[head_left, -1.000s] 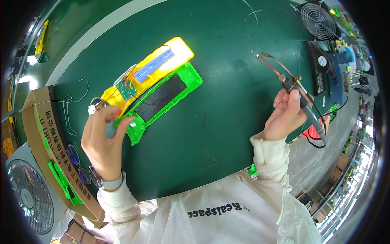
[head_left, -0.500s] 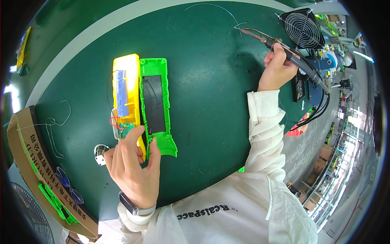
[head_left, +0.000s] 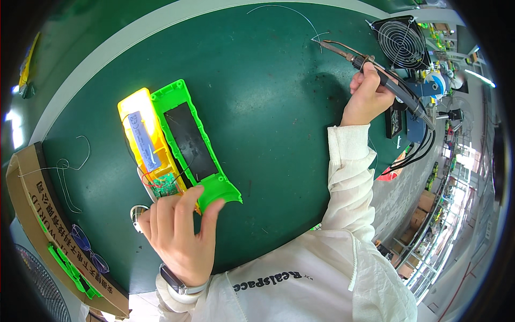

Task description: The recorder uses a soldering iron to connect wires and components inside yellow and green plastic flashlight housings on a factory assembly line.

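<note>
My right hand (head_left: 369, 96) is closed around a soldering iron (head_left: 387, 80) with a dark handle. The iron's tip is beside a thin curved wire (head_left: 298, 16) at the far side of the table. My left hand (head_left: 179, 236) is over the near end of a yellow half-shell (head_left: 140, 104), its thumb and forefinger spread apart. Some of its fingertips are hidden, so I cannot tell whether they touch the shell. Inside lie a blue cylindrical battery (head_left: 144, 140) and a green circuit board (head_left: 165, 185) with red wires. Alongside is a green half-shell (head_left: 214, 155) holding a black sheet (head_left: 189, 140).
A round silvery part (head_left: 138, 216) is beside my left hand. At the left stand a cardboard box (head_left: 24, 185) and glasses (head_left: 88, 247); a loose wire (head_left: 67, 172) is nearby. A square fan (head_left: 401, 43) stands far right, near a wire spool (head_left: 433, 86).
Both half-shells have turned, their far ends swinging left. My left hand has moved slightly nearer to me and its thumb has come off the green shell. My right hand stays almost still.
</note>
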